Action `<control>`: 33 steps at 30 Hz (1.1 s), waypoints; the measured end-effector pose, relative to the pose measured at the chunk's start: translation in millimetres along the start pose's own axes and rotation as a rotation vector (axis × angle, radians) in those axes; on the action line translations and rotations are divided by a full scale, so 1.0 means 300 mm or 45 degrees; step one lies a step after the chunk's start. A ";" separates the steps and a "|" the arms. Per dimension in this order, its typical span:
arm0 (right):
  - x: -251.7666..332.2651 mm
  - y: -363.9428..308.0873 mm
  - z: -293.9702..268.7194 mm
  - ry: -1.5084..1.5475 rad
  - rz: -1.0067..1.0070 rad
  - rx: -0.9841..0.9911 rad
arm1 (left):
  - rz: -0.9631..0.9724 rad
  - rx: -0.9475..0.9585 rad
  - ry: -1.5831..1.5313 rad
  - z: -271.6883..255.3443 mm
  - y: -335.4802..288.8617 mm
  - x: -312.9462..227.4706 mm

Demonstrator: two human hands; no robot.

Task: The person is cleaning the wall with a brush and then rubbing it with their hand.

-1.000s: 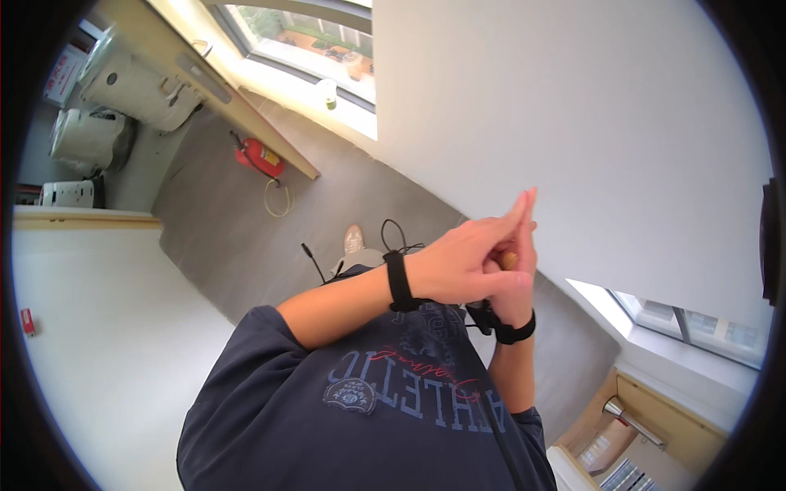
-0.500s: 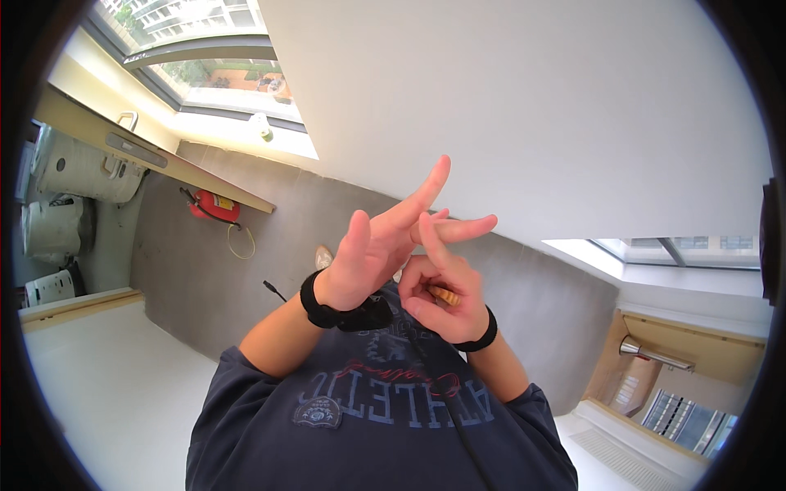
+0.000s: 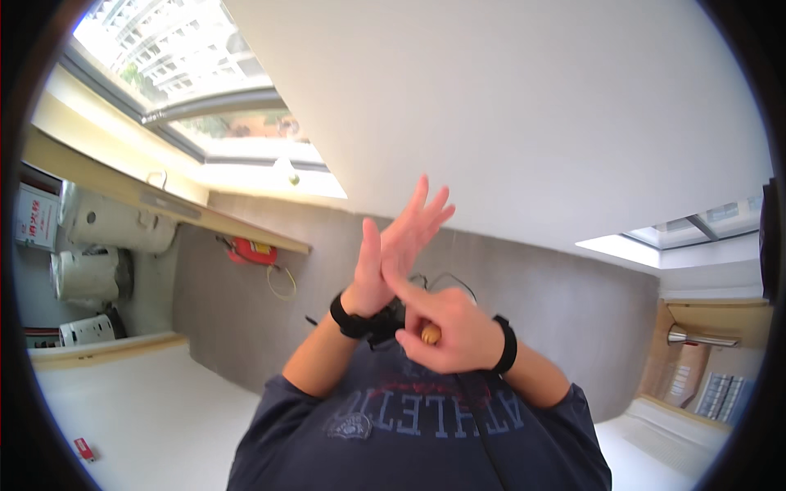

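Observation:
My left hand (image 3: 391,260) is raised in front of my chest, its fingers stretched upward and the thumb standing apart. Nothing is held in it. My right hand (image 3: 458,327) is curled around a small tan, wooden-looking object (image 3: 431,333); only its rounded end shows, so I cannot tell its kind. The right index finger points out and appears to touch the left palm near its lower part. Black bands circle both wrists, and a dark device (image 3: 383,324) sits at the left one.
A red fire extinguisher (image 3: 252,251) with a yellowish hose stands on the grey floor (image 3: 246,319) by a pale door (image 3: 205,214) at left. Behind the door are large white vessels (image 3: 119,225). A white wall (image 3: 508,114) rises ahead; another doorway with a metal handle (image 3: 704,337) is at right.
The right hand has turned, and its index finger has moved from crossing the left fingers down to the left palm. The left fingers have drawn closer together. The view has shifted.

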State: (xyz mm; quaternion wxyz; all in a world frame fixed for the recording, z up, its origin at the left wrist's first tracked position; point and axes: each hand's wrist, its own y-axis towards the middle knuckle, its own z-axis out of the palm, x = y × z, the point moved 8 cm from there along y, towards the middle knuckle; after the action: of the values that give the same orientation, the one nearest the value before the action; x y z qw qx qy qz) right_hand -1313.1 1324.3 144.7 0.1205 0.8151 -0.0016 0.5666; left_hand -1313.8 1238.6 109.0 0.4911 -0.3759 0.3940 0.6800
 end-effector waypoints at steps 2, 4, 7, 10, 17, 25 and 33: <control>-0.033 0.004 -0.033 -0.075 0.096 -0.197 | -0.103 0.011 -0.116 -0.047 0.023 0.035; -0.148 0.010 -0.075 -0.114 0.137 -0.384 | -0.094 0.047 -0.324 -0.036 -0.039 0.050; -0.261 -0.035 -0.139 -0.707 0.007 -0.556 | 0.004 0.179 -0.118 -0.047 -0.071 0.020; -0.444 -0.159 -0.275 -0.117 0.563 -0.963 | 0.039 0.139 0.248 -0.076 -0.080 0.003; -0.433 -0.030 -0.325 -0.153 0.258 -0.894 | -0.079 -0.327 0.672 -0.343 -0.169 0.044; -0.362 -0.078 -0.597 0.016 0.660 -1.076 | -0.370 -0.444 1.109 -0.835 -0.354 0.168; -0.026 -0.600 -1.039 -0.343 0.016 -2.317 | -1.213 -0.202 1.176 -1.219 -0.658 0.588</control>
State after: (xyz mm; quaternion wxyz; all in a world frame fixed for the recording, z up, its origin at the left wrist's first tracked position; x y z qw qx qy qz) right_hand -1578.5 1559.8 205.0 0.7113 0.4649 -0.4653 0.2479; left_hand -1119.7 1014.2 -231.2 0.4895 -0.7963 0.3034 0.1850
